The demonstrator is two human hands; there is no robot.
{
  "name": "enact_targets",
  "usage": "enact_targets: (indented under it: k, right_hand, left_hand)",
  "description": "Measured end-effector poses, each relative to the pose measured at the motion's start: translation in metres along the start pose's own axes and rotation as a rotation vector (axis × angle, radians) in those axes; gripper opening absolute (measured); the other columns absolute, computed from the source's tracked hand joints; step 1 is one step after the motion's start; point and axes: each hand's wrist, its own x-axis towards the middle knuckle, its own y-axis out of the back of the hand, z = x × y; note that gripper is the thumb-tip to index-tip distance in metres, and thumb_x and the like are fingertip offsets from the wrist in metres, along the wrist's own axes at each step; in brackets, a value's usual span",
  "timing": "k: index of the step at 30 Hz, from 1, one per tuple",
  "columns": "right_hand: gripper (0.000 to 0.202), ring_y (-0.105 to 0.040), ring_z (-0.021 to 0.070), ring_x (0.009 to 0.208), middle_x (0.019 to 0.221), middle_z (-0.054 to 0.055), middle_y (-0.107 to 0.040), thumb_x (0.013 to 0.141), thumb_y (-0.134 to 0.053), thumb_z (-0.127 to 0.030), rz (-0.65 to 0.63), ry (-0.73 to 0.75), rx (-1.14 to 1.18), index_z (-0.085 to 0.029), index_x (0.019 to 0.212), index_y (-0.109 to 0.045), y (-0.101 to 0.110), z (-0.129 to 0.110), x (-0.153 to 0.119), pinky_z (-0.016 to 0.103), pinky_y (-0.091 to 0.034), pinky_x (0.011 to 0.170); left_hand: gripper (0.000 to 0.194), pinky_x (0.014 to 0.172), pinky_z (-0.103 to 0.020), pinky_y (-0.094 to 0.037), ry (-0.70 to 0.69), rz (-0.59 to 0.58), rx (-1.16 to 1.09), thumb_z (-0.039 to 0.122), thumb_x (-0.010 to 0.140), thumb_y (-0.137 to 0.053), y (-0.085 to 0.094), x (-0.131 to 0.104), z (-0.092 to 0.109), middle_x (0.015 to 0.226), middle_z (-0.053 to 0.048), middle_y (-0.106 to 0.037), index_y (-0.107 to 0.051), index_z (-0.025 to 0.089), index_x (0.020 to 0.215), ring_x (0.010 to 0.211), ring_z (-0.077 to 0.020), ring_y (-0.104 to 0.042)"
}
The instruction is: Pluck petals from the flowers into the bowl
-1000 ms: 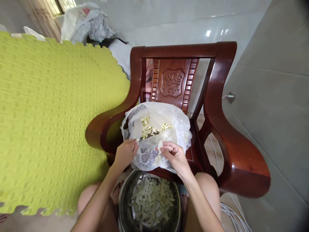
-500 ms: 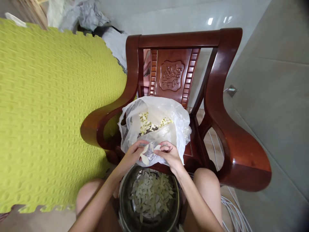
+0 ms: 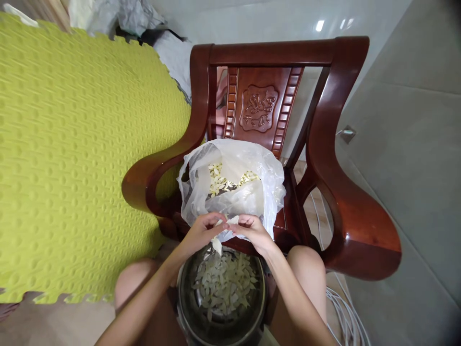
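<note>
My left hand is closed on whitish flower petals, one of which hangs down below the fingers. Close against it, my right hand pinches another pale petal. The fingertips of both hands meet over the front edge of a white plastic bag. Inside the open bag lie small yellowish-white flower pieces. Below my hands, a round metal pot between my knees holds a heap of loose pale petals.
The bag sits on the seat of a dark red wooden armchair with a carved back. A yellow-green foam mat stands along the left. Pale cables coil on the floor at right, beside a grey tiled wall.
My two hands have come together, so the fingertips now touch. The hanging petal has shifted slightly lower, toward the pot. The view has moved a little.
</note>
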Motion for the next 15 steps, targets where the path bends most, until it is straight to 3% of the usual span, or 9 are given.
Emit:
enact_targets:
  k: [3, 7, 9, 11, 15]
  right_hand:
    - [0.028, -0.06, 0.0142, 0.059, 0.067, 0.003, -0.069, 0.062, -0.082, -0.042, 0.035, 0.022, -0.022, -0.016, 0.068, -0.073, 0.008, -0.002, 0.0, 0.026, -0.05, 0.058]
    - [0.027, -0.056, 0.0109, 0.055, 0.065, 0.001, -0.067, 0.067, -0.078, -0.043, 0.158, 0.086, -0.043, -0.017, 0.064, -0.07, 0.031, -0.007, 0.003, 0.023, -0.047, 0.056]
    - [0.026, -0.055, 0.0098, 0.055, 0.066, 0.0, -0.067, 0.07, -0.077, -0.042, 0.185, 0.102, -0.065, -0.018, 0.065, -0.07, 0.042, -0.012, 0.002, 0.021, -0.045, 0.055]
    - [0.025, -0.053, 0.0097, 0.054, 0.067, 0.001, -0.067, 0.071, -0.076, -0.041, 0.157, 0.087, -0.104, -0.017, 0.067, -0.071, 0.049, -0.018, -0.003, 0.021, -0.044, 0.051]
    - [0.025, -0.049, 0.0094, 0.047, 0.064, 0.004, -0.068, 0.065, -0.08, -0.036, -0.033, -0.037, -0.206, -0.014, 0.076, -0.076, 0.044, -0.023, -0.013, 0.02, -0.036, 0.041]
  left_hand:
    - [0.031, 0.038, -0.018, -0.023, -0.013, 0.113, -0.088, 0.042, 0.072, -0.073, 0.012, 0.0, 0.004, 0.051, 0.007, -0.049, -0.062, 0.016, 0.084, 0.039, -0.0053, -0.034]
    - [0.027, 0.04, -0.016, -0.029, -0.117, 0.378, -0.217, 0.041, 0.077, -0.068, 0.048, 0.005, 0.015, 0.058, 0.009, -0.048, -0.053, 0.022, 0.089, 0.042, -0.0044, -0.038]
    - [0.026, 0.041, -0.014, -0.03, -0.151, 0.439, -0.251, 0.04, 0.076, -0.067, 0.065, 0.004, 0.021, 0.061, 0.009, -0.05, -0.052, 0.022, 0.086, 0.043, -0.0038, -0.039]
    - [0.026, 0.041, -0.015, -0.031, -0.127, 0.409, -0.251, 0.039, 0.073, -0.07, 0.076, 0.001, 0.026, 0.061, 0.007, -0.054, -0.055, 0.021, 0.084, 0.044, -0.0044, -0.041]
    - [0.025, 0.037, -0.018, -0.029, 0.025, 0.179, -0.119, 0.026, 0.059, -0.082, 0.078, -0.013, 0.03, 0.052, 0.002, -0.056, -0.07, 0.015, 0.078, 0.041, -0.0083, -0.044]
